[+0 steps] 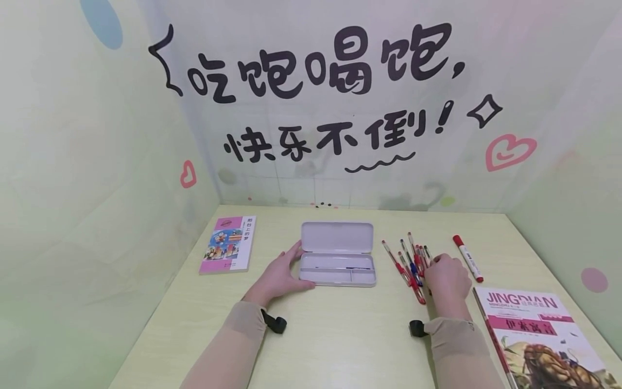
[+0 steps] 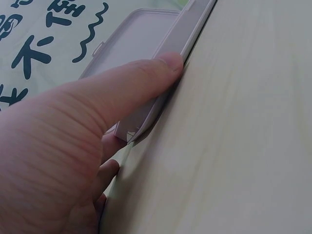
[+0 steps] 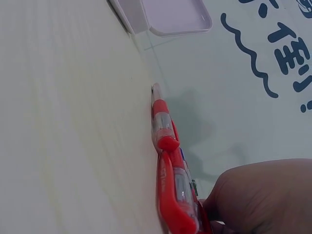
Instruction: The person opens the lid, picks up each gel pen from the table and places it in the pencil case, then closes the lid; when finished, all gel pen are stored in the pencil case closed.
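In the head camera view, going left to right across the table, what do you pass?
Pink book → left hand → open pencil case → loose pens → right hand → red marker → book with the red cover.

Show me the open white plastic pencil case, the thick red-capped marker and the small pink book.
open white plastic pencil case (image 1: 337,237), head view, inside of raised lid
thick red-capped marker (image 1: 468,258), head view, white barrel
small pink book (image 1: 228,245), head view, front cover

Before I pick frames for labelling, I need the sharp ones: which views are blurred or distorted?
Head view: evenly lit, sharp, walls bowed by the wide lens; pencil case clear. Left wrist view: left hand fills the frame, soft up close. Right wrist view: red pens slightly soft, right hand dark in shadow.
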`<state>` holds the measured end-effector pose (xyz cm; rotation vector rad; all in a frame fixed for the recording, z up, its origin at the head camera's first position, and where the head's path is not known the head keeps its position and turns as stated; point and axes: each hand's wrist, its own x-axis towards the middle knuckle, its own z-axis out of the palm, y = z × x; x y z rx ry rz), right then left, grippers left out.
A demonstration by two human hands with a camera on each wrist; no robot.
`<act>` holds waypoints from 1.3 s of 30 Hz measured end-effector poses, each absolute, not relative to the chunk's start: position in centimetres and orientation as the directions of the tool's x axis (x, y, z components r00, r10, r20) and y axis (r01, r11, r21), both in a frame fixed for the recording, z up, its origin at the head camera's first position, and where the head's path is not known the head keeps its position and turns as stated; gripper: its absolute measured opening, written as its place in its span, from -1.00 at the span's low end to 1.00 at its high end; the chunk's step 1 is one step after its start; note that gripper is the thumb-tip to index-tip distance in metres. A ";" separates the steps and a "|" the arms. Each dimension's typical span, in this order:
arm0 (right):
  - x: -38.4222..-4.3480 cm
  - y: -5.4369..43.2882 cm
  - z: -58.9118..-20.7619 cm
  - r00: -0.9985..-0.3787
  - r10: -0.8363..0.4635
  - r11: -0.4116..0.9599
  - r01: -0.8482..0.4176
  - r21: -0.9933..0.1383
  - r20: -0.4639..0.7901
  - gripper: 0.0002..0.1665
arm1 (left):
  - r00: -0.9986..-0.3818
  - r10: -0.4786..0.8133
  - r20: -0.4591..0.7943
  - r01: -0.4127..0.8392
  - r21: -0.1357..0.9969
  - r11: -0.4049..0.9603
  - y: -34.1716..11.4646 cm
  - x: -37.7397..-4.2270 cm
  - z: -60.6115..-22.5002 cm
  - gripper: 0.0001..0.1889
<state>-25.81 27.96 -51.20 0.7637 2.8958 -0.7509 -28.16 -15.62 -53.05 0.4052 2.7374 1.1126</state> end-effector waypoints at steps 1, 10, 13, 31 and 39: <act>-25.8 27.9 -51.2 -0.878 0.451 0.761 0.472 -0.445 -0.161 -0.51 | -0.951 0.307 -0.045 0.189 0.701 0.688 -15.6 -28.2 -53.1 0.43; -25.9 26.0 -51.1 -0.899 0.437 0.802 0.386 -0.456 0.007 -0.50 | -0.950 0.310 -0.040 0.194 0.702 0.685 -15.7 -28.2 -53.3 0.44; -25.9 24.9 -51.0 -0.904 0.419 0.812 0.335 -0.478 0.079 -0.53 | -0.949 0.313 -0.034 0.200 0.703 0.683 -15.8 -28.2 -53.5 0.44; -26.3 17.6 -50.6 -0.900 0.138 0.867 -0.092 -0.490 0.414 -0.73 | -0.947 0.320 -0.013 0.222 0.694 0.685 -15.9 -28.6 -53.7 0.45; -26.3 14.9 -51.2 -0.927 0.041 0.871 -0.150 -0.468 0.374 -0.77 | -0.947 0.321 -0.015 0.221 0.696 0.684 -15.8 -28.7 -53.8 0.45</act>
